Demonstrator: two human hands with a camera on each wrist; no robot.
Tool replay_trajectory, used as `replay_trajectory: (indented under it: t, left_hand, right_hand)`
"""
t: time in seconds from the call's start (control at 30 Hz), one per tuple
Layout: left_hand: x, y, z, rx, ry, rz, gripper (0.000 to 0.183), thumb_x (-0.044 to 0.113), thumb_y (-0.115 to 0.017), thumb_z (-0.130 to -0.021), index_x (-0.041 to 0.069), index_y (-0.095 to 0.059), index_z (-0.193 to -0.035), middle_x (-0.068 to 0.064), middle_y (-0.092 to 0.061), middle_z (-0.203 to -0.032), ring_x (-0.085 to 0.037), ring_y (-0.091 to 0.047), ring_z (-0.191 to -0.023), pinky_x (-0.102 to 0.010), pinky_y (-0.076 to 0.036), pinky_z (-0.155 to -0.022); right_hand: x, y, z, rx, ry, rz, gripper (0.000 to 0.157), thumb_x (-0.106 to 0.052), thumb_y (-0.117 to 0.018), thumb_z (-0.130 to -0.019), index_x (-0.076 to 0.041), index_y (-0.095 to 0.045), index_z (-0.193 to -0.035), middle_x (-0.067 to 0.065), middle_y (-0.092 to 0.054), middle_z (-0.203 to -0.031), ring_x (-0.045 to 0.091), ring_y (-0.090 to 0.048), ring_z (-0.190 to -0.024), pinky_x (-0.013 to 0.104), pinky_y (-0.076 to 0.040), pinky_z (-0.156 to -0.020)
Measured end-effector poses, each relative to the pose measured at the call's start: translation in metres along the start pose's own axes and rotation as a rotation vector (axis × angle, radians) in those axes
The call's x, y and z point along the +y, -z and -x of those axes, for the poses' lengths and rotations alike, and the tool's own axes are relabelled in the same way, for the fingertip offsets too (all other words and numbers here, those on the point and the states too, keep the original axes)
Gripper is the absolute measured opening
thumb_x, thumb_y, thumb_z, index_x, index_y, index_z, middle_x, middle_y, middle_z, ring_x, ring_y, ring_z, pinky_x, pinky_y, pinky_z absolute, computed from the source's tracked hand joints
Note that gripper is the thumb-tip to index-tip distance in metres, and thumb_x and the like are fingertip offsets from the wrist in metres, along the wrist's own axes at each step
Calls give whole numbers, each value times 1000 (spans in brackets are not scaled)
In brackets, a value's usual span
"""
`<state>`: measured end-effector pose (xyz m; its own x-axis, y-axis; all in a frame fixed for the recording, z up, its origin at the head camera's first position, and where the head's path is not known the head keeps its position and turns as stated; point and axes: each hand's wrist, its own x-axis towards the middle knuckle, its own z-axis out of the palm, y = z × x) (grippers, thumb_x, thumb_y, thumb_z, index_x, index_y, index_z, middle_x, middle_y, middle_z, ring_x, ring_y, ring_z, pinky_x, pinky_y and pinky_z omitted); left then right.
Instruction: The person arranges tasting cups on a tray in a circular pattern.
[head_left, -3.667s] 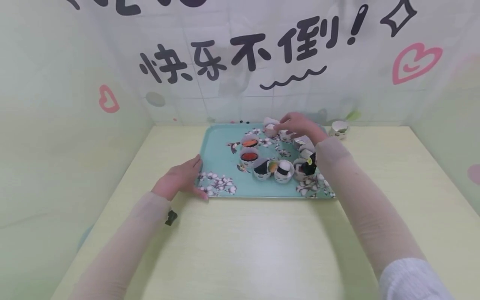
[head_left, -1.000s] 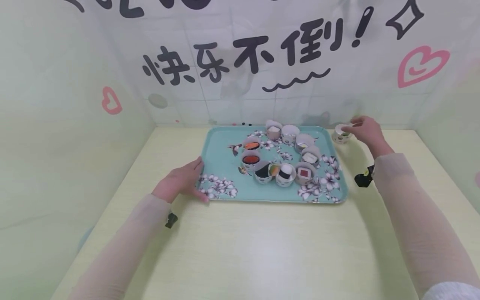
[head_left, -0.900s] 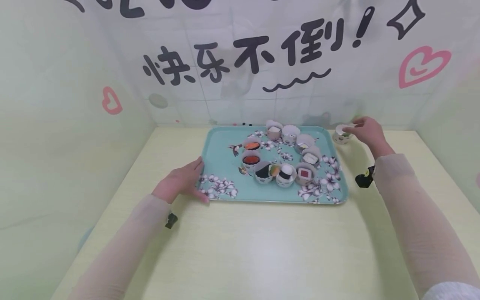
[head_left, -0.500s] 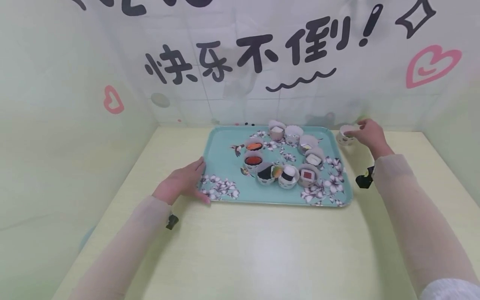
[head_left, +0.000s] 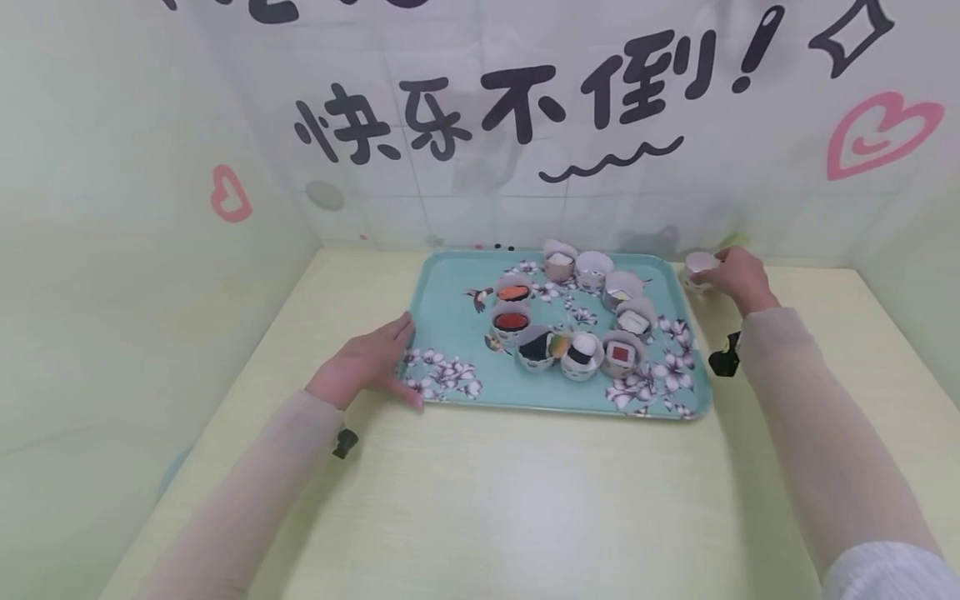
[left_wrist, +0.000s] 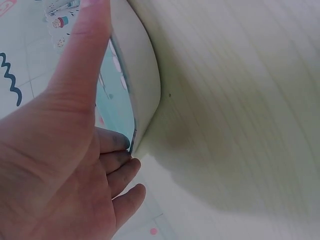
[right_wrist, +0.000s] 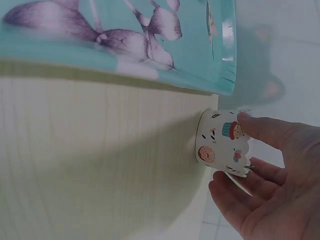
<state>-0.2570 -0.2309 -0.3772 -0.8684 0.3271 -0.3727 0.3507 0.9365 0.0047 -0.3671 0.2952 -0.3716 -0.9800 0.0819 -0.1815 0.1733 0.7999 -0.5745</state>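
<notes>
A white paper cupcake cup point(head_left: 697, 267) with printed cupcakes and doughnuts stands on the table, just right of the teal tray point(head_left: 442, 304). My right hand point(head_left: 742, 279) pinches its rim. In the right wrist view the thumb touches one side of the cup point(right_wrist: 220, 142), and the fingers curl at the other; their tips are partly hidden behind it. My left hand point(head_left: 367, 362) rests against the tray's front left corner. Its thumb lies along the front edge and its loose fingers touch the left edge.
Several more paper cups form a ring on the tray. They hold toy-like sushi pieces, among them an orange-topped piece point(head_left: 513, 292), a red-topped piece point(head_left: 512, 322) and a white one with a black band point(head_left: 581, 350). A printed wall covering point(head_left: 480, 217) stands behind the table.
My right hand has left the cups at the tray's back and gone right to the cup on the table. Lately its fingers have come down onto that rim. The left hand has stayed.
</notes>
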Motion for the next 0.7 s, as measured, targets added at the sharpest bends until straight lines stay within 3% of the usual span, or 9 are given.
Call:
replay_trajectory:
  t: [0.2,0.5,0.7]
  left_hand:
    - [0,1,2,-6,7,12,141,75,-76,-62,-7,-12,-156,-24,-5,-166,-41,-15,-154,-52,-33,-120]
    - [1,3,2,18,-7,8,140,73,-78,-62,-7,-13,-156,-25,-6,-166,-41,-17,-153,-52,-33,-120]
    - [2,3,3,9,-16,11,138,72,-77,-64,-9,-13,-156,-27,-7,-165,-43,-17,-152,-53,-34,-119]
  right_hand:
    - [-3,-1,-3,44,11,-3,63,-22,-61,-95,18,-40,-139,41,-42,-139,54,-45,-121,66,-43,-100]
    - [-19,9,4,75,14,-63,69,-25,-60,-96,14,-33,-146,39,-37,-147,55,-39,-130,67,-38,-109]
    - [-32,13,5,86,38,-45,68,-26,-61,-96,14,-35,-145,38,-40,-145,53,-41,-130,65,-38,-110]
